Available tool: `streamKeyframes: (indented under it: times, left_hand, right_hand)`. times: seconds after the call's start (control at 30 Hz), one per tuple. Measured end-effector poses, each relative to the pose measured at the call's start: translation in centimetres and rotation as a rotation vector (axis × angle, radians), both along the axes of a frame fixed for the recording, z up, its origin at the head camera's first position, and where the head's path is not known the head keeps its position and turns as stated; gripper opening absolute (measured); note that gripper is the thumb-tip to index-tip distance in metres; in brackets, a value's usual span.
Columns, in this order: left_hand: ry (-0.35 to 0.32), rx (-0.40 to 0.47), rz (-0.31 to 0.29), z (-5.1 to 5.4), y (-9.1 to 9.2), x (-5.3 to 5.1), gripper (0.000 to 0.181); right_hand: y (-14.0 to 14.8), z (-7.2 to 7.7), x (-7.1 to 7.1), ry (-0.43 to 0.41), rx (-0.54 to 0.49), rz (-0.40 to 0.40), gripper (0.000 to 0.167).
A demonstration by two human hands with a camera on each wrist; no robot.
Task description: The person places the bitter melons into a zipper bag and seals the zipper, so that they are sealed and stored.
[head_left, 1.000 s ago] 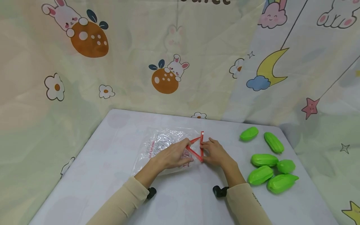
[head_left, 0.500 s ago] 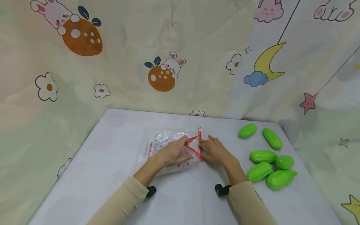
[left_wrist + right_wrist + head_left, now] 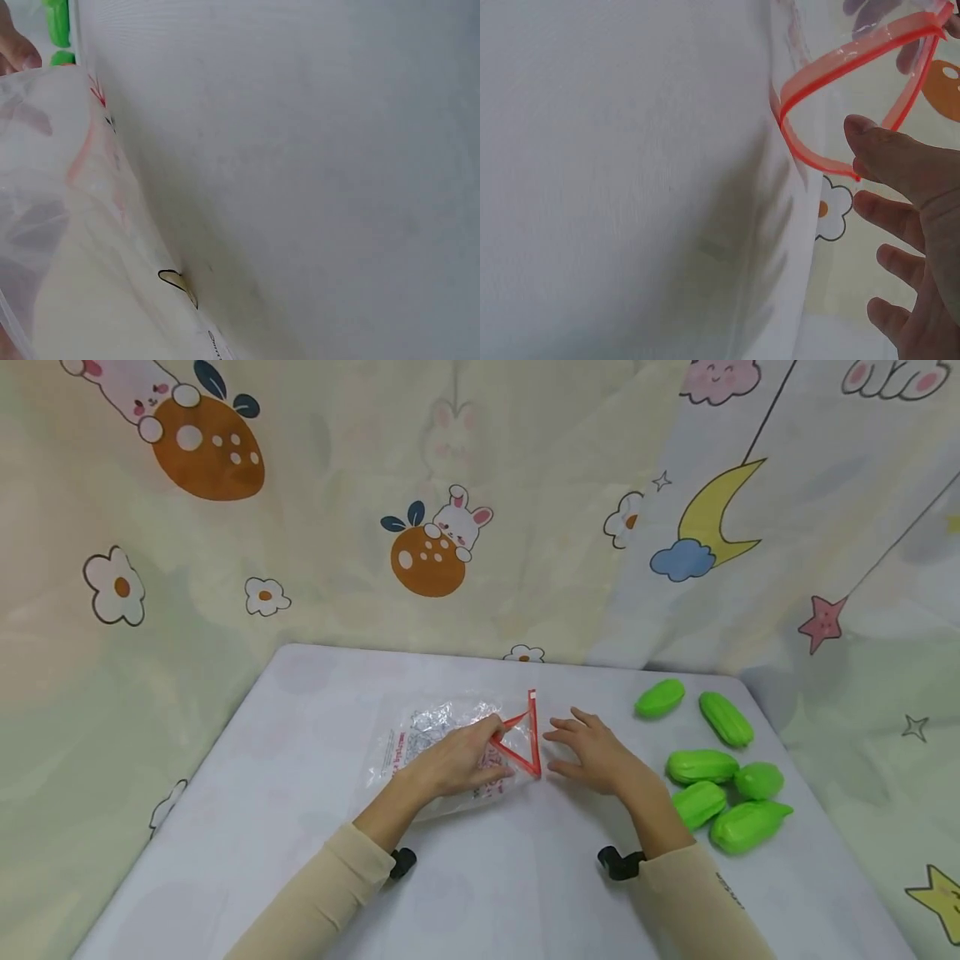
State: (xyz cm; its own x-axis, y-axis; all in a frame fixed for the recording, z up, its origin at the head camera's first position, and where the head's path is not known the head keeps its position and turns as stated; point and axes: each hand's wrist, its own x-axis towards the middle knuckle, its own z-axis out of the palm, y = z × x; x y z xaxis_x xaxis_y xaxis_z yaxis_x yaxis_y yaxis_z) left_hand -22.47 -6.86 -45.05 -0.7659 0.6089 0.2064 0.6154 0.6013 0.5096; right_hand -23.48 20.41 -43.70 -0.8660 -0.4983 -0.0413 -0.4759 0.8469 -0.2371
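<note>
A clear plastic zip bag with red printing lies on the white table in the head view. Its red-edged mouth gapes in a triangle toward the right. My left hand pinches the upper edge of that mouth between thumb and fingers. Just right of the opening, my right hand holds nothing, its fingers spread and apart from the bag. The right wrist view has the red zip strip bowed into a loop beside the right hand. Clear film fills the left of the left wrist view.
Several bright green, ribbed, gourd-like vegetables lie at the table's right side, two of them farther back. A patterned cloth hangs behind the white table. A black wrist camera sits under the right sleeve.
My right hand has let go of the bag's red edge and moved a little to the right, fingers spreading. The left hand keeps its pinch. The head view has tilted slightly.
</note>
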Motion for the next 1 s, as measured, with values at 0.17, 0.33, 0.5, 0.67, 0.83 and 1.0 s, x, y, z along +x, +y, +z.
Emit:
streamKeyframes:
  times: [0.17,0.33,0.5,0.67,0.83,1.0]
  left_hand:
    - [-0.038,0.015,-0.011,-0.2,0.3,-0.1,0.055]
    - [-0.037,0.011,-0.002,-0.1,0.2,-0.3,0.056]
    - [-0.023,-0.004,0.017,-0.1,-0.4,-0.5,0.057]
    - [-0.018,0.010,0.015,0.0,-0.7,-0.4,0.057]
    - [-0.014,0.013,0.013,0.1,-0.9,-0.3,0.055]
    - [-0.010,0.005,0.015,0.1,-0.8,-0.4,0.051]
  right_hand:
    - [1.4,0.5,1.1,0.009,-0.021,-0.006,0.052]
    - [2.2,1.3,2.2,-0.006,-0.083,0.009,0.053]
    - [2.8,1.6,2.2,0.050,-0.088,0.047,0.052]
    - [4.1,1.4,2.5,0.089,-0.088,0.053,0.052]
    - [5.5,1.1,3.2,0.119,-0.085,0.049,0.052]
    - [6.8,1.3,4.2,0.173,-0.040,0.062,0.052]
